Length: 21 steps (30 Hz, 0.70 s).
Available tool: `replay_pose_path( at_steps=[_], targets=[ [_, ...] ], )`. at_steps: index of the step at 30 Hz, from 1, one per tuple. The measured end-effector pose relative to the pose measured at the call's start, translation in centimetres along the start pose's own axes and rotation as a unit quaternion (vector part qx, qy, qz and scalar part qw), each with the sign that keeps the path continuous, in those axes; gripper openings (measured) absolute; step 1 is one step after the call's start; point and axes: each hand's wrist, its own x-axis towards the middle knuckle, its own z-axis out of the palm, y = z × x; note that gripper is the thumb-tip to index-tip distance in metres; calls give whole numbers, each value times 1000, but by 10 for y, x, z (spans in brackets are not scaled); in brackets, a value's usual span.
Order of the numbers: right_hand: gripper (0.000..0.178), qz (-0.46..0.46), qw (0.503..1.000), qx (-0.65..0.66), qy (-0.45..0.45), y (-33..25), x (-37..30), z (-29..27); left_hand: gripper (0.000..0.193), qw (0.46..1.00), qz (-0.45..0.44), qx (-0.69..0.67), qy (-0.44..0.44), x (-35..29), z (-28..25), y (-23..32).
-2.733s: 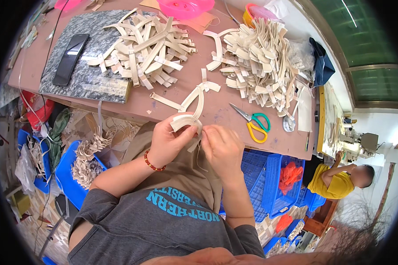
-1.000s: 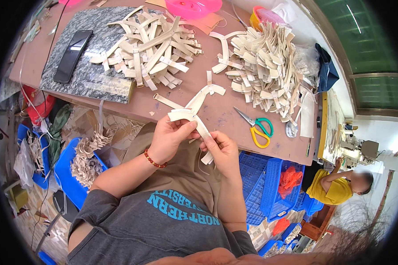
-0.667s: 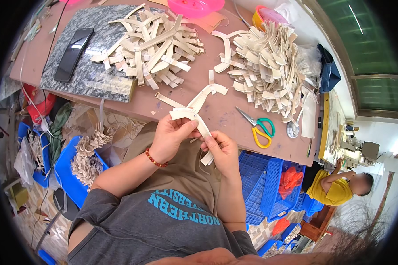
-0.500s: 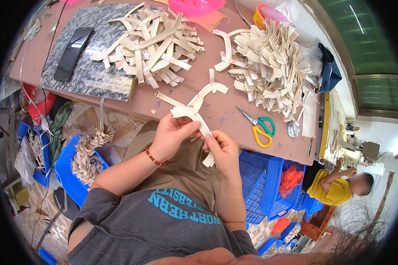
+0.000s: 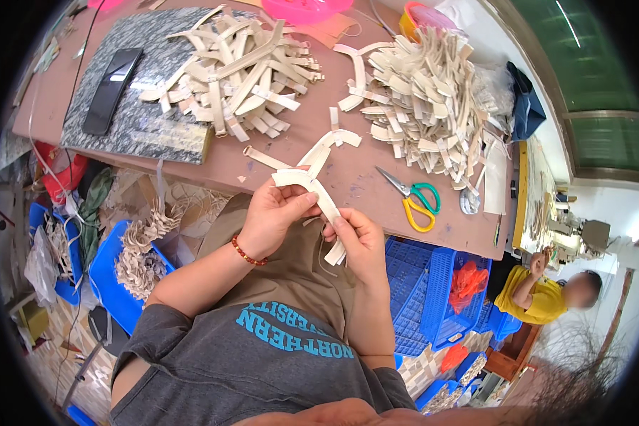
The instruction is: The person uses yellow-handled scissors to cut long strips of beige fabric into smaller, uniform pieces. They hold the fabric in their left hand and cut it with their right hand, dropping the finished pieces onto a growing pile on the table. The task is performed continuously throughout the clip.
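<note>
Between my two hands a cream strap piece [image 5: 326, 201] is stretched at the table's front edge, over my lap. My left hand [image 5: 275, 215] pinches its upper part between thumb and fingers. Lower down, my right hand [image 5: 361, 240] grips the same strap, its short end sticking out below the thumb. A thin thread hangs near that end. Just beyond my fingers lies a branched cream strap [image 5: 322, 152], with a buckle-ended strip [image 5: 263, 157] reaching left; whether these join the held piece, I cannot tell. Scissors [image 5: 413, 201] with one green and one yellow handle lie to the right.
A heap of cream straps [image 5: 241, 71] covers part of a grey stone slab [image 5: 153, 138], beside a black phone [image 5: 112, 91]. Another strap pile [image 5: 426, 106] stands right. Blue crates [image 5: 433, 298] sit below the table [image 5: 468, 238]. A person in yellow [image 5: 529, 295] is far right.
The view has shifted slightly, so the table things appear a little further left. My hands keep the same hold on the strap. The person in yellow has moved a hand.
</note>
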Motion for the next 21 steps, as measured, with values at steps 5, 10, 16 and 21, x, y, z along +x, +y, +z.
replay_pose_path(
  at_steps=[5, 10, 16, 21],
  targets=[
    [18, -76, 972, -60, 213, -19, -7, -68, 42, 994, 40, 87, -53, -1, 12, 6],
    [18, -136, 912, -75, 379, -13, -23, -189, 31, 990, -14, 115, -83, -3, 18, -1],
    [20, -153, 842, -116, 503, 3, -61, -296, 21, 981, -33, 172, -83, -5, 41, -14],
    [17, -180, 766, -188, 588, 14, -70, -379, 18, 971, -38, 215, -98, -10, 46, -20]
  ],
)
